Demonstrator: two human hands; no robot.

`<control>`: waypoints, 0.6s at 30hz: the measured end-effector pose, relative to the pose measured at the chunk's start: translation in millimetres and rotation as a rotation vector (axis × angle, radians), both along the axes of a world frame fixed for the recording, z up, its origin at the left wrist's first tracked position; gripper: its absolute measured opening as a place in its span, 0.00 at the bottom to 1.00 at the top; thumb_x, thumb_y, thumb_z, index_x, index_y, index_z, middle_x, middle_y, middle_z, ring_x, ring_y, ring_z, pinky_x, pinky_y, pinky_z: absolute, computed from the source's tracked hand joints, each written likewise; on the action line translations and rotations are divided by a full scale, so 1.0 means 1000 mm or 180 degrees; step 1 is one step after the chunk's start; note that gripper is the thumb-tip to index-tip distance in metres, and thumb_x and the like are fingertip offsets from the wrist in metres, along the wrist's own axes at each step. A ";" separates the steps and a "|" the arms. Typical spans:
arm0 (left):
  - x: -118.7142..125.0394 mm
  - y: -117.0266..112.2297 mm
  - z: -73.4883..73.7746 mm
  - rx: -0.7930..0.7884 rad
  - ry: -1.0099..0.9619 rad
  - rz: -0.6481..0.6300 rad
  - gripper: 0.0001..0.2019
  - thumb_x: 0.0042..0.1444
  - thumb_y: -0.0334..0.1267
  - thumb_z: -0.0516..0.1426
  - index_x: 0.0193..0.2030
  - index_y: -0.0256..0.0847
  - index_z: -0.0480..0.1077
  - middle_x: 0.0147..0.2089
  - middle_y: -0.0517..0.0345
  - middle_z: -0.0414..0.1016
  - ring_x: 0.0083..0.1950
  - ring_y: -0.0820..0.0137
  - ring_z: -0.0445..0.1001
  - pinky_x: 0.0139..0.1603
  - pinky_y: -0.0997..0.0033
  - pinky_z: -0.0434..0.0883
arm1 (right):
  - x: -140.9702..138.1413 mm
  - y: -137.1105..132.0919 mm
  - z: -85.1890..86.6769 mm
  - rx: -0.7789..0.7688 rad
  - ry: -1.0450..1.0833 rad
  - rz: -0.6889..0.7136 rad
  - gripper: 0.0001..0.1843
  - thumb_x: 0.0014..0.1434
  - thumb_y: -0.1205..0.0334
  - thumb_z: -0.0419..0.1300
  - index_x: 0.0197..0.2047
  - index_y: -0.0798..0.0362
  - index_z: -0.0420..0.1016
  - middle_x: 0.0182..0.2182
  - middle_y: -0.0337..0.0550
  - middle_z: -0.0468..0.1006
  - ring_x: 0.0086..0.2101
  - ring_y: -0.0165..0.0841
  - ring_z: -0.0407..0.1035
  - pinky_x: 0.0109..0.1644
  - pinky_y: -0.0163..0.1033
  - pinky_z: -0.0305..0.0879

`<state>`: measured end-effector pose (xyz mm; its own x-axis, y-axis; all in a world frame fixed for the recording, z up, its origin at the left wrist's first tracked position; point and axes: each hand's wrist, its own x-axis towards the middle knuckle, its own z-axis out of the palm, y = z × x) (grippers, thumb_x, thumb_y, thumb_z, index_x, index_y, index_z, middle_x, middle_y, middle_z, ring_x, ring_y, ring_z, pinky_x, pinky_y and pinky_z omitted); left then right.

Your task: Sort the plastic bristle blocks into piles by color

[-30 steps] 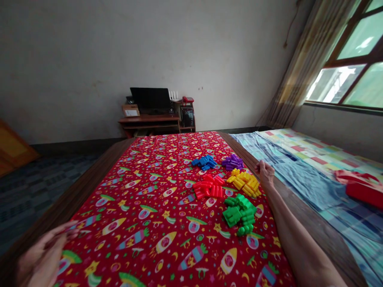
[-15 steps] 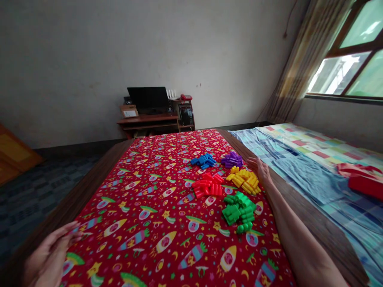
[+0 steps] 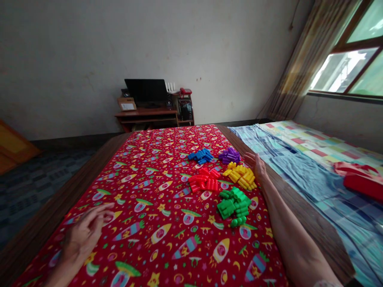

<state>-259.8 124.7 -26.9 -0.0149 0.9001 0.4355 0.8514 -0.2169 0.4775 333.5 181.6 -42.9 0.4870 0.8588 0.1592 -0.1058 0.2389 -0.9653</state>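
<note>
Five heaps of plastic blocks lie on a red rocket-print cloth (image 3: 167, 187): blue (image 3: 200, 155), purple (image 3: 229, 155), red (image 3: 205, 180), yellow (image 3: 240, 175) and green (image 3: 235, 205). My right hand (image 3: 254, 164) is stretched far out, open, its fingers pointing toward the purple heap and its palm beside the yellow one. It holds nothing. My left hand (image 3: 86, 229) hovers low over the cloth's near left part, fingers loosely spread and somewhat blurred, empty.
The cloth covers a wooden table (image 3: 60, 203). A bed with blue and patchwork sheets (image 3: 302, 159) runs along the right, with a red object (image 3: 360, 181) on it. A desk with a monitor (image 3: 148, 105) stands at the far wall. A curtained window (image 3: 344, 59) is at the right.
My left hand has moved in from the table's left edge onto the cloth. My right hand has opened from a curled shape and slid toward the purple blocks.
</note>
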 end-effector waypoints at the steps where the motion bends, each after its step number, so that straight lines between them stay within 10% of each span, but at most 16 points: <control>1: 0.002 0.000 0.000 -0.0131 -0.0181 -0.0150 0.11 0.57 0.44 0.49 0.39 0.46 0.70 0.31 0.68 0.80 0.32 0.72 0.80 0.35 0.77 0.76 | 0.001 0.001 0.000 -0.0046 -0.0058 0.0020 0.32 0.57 0.32 0.50 0.42 0.52 0.78 0.42 0.52 0.81 0.46 0.41 0.75 0.47 0.45 0.73; 18: -0.007 0.002 0.001 -0.0521 -0.0544 -0.0215 0.12 0.55 0.46 0.54 0.38 0.44 0.75 0.38 0.59 0.81 0.35 0.66 0.81 0.36 0.72 0.78 | -0.011 0.070 0.011 -0.0345 0.0012 0.0545 0.30 0.60 0.36 0.50 0.40 0.53 0.78 0.45 0.51 0.80 0.46 0.40 0.75 0.55 0.49 0.68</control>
<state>-267.1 127.1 -25.9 -0.0134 0.9599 0.2800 0.7414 -0.1784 0.6469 322.9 251.9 -32.2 0.3327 0.9411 0.0598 -0.1397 0.1119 -0.9839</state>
